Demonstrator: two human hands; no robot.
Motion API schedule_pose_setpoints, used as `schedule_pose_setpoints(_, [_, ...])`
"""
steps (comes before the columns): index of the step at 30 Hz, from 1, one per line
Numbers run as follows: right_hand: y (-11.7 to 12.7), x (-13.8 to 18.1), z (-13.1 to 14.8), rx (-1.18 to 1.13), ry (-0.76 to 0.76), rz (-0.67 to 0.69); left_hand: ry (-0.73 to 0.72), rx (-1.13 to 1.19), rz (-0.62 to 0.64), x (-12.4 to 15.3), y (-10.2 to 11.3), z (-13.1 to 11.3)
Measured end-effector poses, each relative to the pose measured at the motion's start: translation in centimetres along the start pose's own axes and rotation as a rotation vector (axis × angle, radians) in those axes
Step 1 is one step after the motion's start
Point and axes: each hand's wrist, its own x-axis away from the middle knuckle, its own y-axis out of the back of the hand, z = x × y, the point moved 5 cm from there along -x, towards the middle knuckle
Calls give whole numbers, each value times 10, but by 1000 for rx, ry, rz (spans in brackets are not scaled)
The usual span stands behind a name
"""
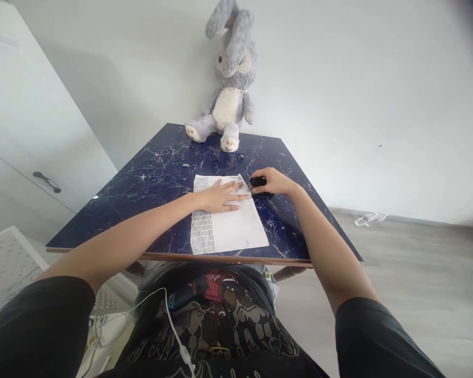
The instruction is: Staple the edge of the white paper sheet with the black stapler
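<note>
Sheets of paper (236, 231) lie on the dark blue marbled table, with a printed grid pattern showing along their left side. My left hand (216, 198) rests flat on the paper with its fingers spread toward the right edge. At the upper right corner of the sheets, my right hand (274, 182) is closed around a black stapler (258, 181). The front end of the stapler meets that corner, which looks slightly raised. My fingers partly cover the stapler, so its jaws are hard to make out.
A grey plush rabbit (228, 105) sits at the back of the table (142, 178) against the wall. A small grey strip (185, 165) lies beyond the paper. White cabinet doors (23, 131) stand at left. A clear plastic item (370, 218) lies on the floor; a white cable (173, 325) crosses my shirt.
</note>
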Motion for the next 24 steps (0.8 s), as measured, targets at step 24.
schedule_pose_setpoints(24, [-31, -28, 14, 118, -279, -344, 97, 57, -71, 10, -7, 1])
